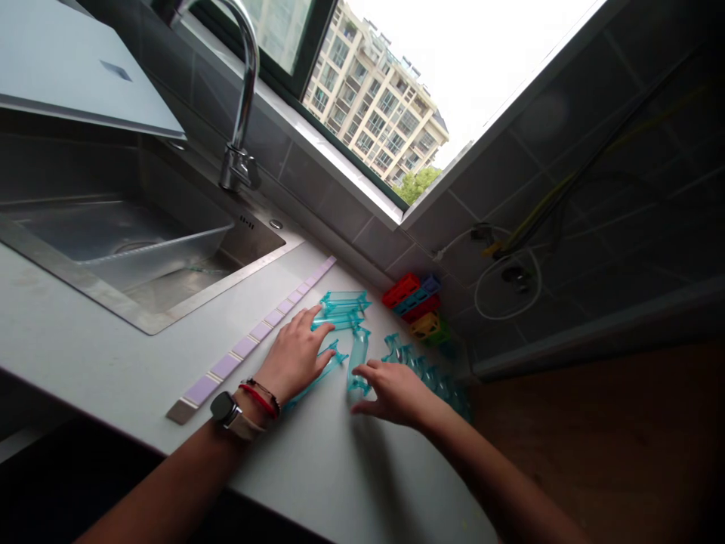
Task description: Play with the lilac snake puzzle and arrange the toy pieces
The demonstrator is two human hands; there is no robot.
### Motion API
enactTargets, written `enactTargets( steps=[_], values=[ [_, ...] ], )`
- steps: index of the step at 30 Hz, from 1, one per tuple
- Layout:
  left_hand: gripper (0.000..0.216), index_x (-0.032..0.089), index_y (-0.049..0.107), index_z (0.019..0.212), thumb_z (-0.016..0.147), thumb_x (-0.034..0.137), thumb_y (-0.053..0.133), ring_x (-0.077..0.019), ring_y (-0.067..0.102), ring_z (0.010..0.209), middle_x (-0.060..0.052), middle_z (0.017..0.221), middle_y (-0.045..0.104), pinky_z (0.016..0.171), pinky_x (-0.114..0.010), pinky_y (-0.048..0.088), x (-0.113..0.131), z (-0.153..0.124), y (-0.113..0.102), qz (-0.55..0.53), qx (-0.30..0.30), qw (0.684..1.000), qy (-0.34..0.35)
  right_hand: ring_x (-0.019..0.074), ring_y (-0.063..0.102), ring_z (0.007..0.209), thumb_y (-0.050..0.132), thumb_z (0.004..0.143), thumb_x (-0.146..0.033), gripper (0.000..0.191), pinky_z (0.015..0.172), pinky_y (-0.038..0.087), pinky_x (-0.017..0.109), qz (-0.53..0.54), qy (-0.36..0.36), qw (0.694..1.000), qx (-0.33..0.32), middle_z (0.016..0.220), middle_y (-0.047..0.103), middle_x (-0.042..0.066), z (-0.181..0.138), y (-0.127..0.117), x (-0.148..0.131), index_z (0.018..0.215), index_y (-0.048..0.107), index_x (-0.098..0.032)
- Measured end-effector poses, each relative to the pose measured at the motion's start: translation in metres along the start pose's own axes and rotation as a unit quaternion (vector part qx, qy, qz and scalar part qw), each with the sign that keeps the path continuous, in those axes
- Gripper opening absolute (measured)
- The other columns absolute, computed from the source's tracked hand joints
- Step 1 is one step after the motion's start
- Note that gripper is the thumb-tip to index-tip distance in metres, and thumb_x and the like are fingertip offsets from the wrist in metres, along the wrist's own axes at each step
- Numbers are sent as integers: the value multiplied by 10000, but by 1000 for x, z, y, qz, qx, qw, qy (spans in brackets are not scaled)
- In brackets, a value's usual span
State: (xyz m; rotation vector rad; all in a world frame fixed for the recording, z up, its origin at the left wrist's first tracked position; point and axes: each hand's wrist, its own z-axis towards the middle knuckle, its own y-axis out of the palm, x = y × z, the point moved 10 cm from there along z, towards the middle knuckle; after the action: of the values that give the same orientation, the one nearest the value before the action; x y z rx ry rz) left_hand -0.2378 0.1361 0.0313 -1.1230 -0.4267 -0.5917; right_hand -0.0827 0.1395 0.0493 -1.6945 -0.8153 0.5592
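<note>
My left hand (295,351), wearing a dark watch and red bracelets, lies over the counter with its fingers spread. Its fingertips are at a group of teal see-through plastic track pieces (343,308), and another teal piece (322,370) lies partly hidden beneath it. A curved teal track piece (359,347) stretches between my two hands. At its near end is my right hand (393,389), thumb and forefinger apart around that end. Whether the forefinger touches it I cannot tell. More teal pieces (422,366) stand in a row beyond my right hand, partly hidden by it.
A lilac-and-white segmented strip (243,347) lies along the white counter (317,468), left of my left hand. Red, blue, yellow and green plastic blocks (416,298) are by the wall. Further left are a steel sink (152,321), a faucet (243,98) and a pale panel (73,68).
</note>
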Motion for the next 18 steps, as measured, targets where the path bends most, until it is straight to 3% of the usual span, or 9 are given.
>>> enactTargets(
  steps=[5, 12, 18],
  values=[
    [339, 215, 682, 1234, 916, 330, 664, -368, 543, 1292, -166, 1440, 527, 1064, -533, 489, 2, 1, -6, -3, 13, 1000, -1, 218, 741, 905, 635, 968, -287, 251, 738, 478, 257, -35, 78, 996, 16, 1044, 769, 53, 0, 15, 14, 1212, 691, -300],
    [316, 220, 674, 1230, 937, 330, 627, -343, 580, 1218, -151, 1417, 521, 1035, -503, 511, 0, 1, -2, 2, 5, 1000, -2, 236, 739, 953, 617, 983, -325, 171, 746, 485, 262, -46, 136, 989, 36, 1037, 782, 94, 16, 10, 48, 1076, 736, -244],
    [291, 222, 681, 1204, 931, 307, 624, -327, 607, 1186, -141, 1368, 552, 1032, -482, 520, -2, 2, -4, -16, 6, 1000, -9, 244, 739, 975, 597, 999, -336, 208, 762, 500, 283, -55, 178, 981, 51, 1082, 778, 101, 15, 11, 68, 1137, 732, -258]
  ],
)
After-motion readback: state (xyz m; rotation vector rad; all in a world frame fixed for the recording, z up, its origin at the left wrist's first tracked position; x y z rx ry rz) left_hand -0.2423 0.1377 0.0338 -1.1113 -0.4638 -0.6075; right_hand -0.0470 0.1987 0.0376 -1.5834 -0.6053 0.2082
